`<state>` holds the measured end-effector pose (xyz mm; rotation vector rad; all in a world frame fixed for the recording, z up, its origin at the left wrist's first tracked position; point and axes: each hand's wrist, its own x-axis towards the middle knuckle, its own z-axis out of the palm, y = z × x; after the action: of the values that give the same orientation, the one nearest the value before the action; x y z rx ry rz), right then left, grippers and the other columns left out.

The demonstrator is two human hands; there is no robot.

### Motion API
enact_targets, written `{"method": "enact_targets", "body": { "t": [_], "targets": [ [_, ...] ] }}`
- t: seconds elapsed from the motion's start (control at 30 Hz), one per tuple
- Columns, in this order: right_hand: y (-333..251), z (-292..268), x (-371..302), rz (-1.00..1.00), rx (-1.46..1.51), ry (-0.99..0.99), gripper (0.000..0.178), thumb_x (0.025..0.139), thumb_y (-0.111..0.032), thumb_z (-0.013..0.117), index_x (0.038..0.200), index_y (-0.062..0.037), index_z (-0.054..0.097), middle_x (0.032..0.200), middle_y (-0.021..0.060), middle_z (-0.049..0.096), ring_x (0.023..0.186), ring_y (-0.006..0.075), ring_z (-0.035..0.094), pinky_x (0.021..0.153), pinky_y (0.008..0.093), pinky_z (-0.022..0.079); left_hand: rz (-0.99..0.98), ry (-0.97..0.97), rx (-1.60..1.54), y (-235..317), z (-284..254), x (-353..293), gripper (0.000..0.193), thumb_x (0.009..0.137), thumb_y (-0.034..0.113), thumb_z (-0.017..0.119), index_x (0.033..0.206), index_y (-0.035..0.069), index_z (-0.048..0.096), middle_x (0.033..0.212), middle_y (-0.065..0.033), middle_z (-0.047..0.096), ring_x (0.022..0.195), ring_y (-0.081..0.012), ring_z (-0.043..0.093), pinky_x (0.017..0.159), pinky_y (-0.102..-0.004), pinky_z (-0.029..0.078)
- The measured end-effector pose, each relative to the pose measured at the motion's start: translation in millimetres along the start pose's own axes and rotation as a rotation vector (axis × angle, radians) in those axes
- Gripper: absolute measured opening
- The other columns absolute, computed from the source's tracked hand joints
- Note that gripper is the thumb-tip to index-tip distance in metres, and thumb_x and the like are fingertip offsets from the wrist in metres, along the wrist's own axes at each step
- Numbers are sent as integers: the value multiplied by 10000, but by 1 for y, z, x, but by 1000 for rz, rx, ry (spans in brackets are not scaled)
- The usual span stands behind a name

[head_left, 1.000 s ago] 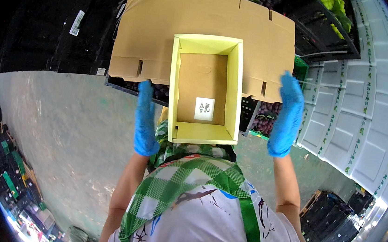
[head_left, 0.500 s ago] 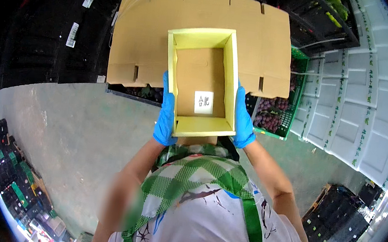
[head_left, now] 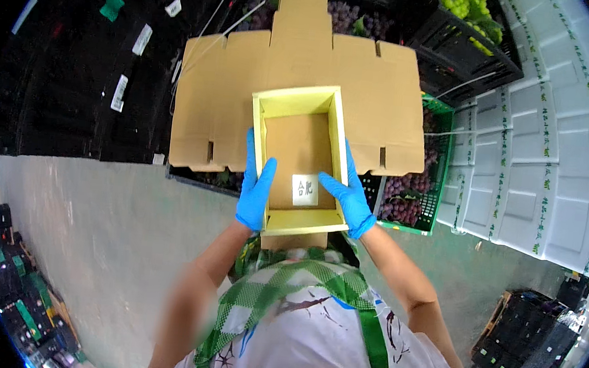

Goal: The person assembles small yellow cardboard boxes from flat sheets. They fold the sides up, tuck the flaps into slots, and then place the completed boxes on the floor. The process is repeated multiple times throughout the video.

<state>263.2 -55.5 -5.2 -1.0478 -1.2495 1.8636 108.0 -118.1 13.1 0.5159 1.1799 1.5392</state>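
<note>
Between my hands is a pale yellow cardboard box, its top facing me and its brown bottom showing. A white paper label lies inside, near the end closest to me. My left hand, in a blue glove, grips the left wall with the thumb over the rim. On the opposite wall, my right hand, gloved the same way, has its thumb reaching inside beside the label. Under and beyond the box spreads a flattened brown cardboard sheet.
Dark grapes fill a green crate at the right, partly under the sheet. Black crates are stacked at the left. Green grapes sit in a black crate at the far right. White foam boxes line the right side.
Both thumbs have come over the rim into the box; earlier the hands pressed flat on its outer sides. The whole surroundings sit lower in the picture, and the box too.
</note>
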Motion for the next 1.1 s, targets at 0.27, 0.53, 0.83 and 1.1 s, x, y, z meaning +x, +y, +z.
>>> {"method": "enact_targets", "body": {
  "t": [0.27,0.53,0.83,1.1],
  "targets": [
    [-10,-6,-4,-44,42,-49,755,710,-55,607,1302,-44,139,1304,108,249,1187,168,246,960,274,251,86,-74,-84,15,-8,17,607,840,120,436,1315,81,61,1331,-62,180,1184,-169,247,957,-301,258],
    [11,4,-43,10,-52,85,771,720,-95,604,1292,-2,96,1298,154,247,1095,190,381,898,275,344,103,-36,348,24,-10,92,538,855,230,423,1305,106,156,1308,-94,223,1182,-188,255,949,-289,268],
    [39,5,-35,-70,-291,135,729,720,-102,548,1286,24,106,1266,218,290,1149,221,330,925,257,278,169,-121,619,23,-9,110,444,851,207,423,1259,117,273,1223,-93,352,1110,-182,342,922,-292,293],
    [-9,-1,-53,-345,-481,337,708,686,-179,644,1253,-16,252,1199,193,386,1137,261,356,946,328,272,396,-187,615,37,-10,46,592,803,234,502,1302,150,195,1306,-129,247,1210,-249,228,973,-356,216]
  ]
}}
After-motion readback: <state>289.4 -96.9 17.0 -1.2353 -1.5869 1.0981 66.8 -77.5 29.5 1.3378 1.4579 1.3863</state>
